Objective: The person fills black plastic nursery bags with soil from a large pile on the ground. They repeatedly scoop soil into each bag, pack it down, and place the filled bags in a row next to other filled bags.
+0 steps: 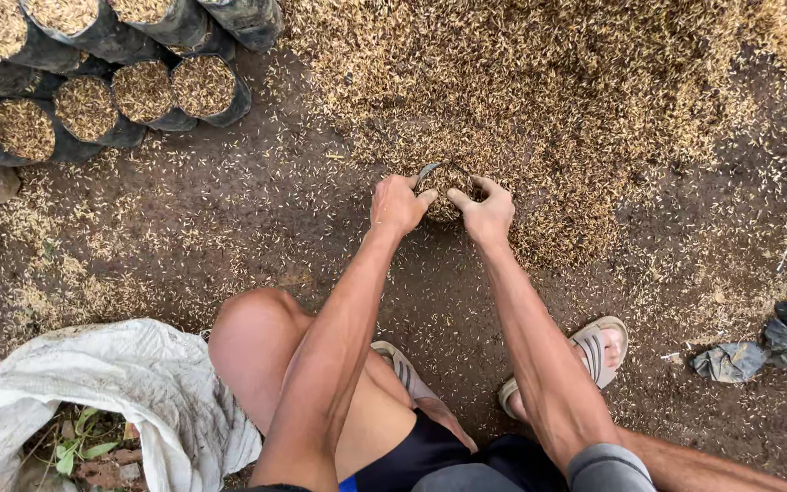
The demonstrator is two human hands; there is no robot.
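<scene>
Squatting on the dirt ground here with both hands on one small black grow bag, right at the near edge of the big rice husk pile. The bag sits upright in front of my knees, mouth up, and from what I can see it's already full of husk to about the rim.

Progress-wise: up at the far left corner of the ground there's a cluster of filled bags, all black, all topped with husk, packed touching each other in rows. So a decent batch looks done. What's left is hard to call, but there's still a lot of husk in the pile, and a few crumpled empty black bags lie near the right edge by my sandal.

Hands: my left hand is curled, fingers folded in and gripping the bag's left rim, thumb toward the opening. My right hand is on the right rim, thumb pressed in over the edge and fingers wrapped round the outside. Neither is spread flat, both are clamped on the plastic. Whether I'm pinching a fold or just steadying it, can't tell from this angle.

The white sack at the near left corner has some leaves in its mouth, well apart from the hands.
</scene>
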